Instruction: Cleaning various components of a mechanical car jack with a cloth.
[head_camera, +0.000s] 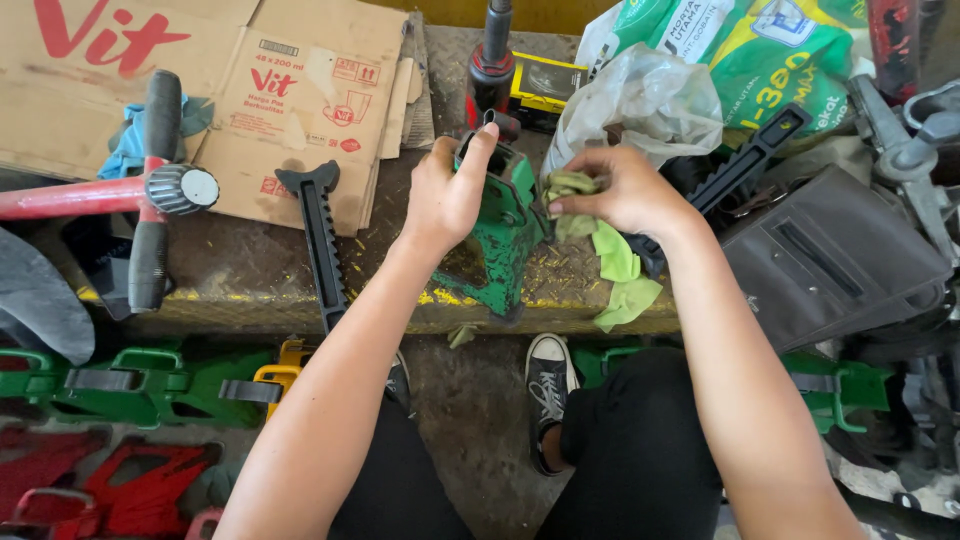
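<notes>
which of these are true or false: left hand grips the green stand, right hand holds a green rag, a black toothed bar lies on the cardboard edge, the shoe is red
1. The left hand grips the green stand. True.
2. The right hand holds a wrench. False: it holds a green rag against the stand.
3. A black toothed bar lies by the cardboard. True.
4. The shoe is red. False: it is black with white laces.
</notes>
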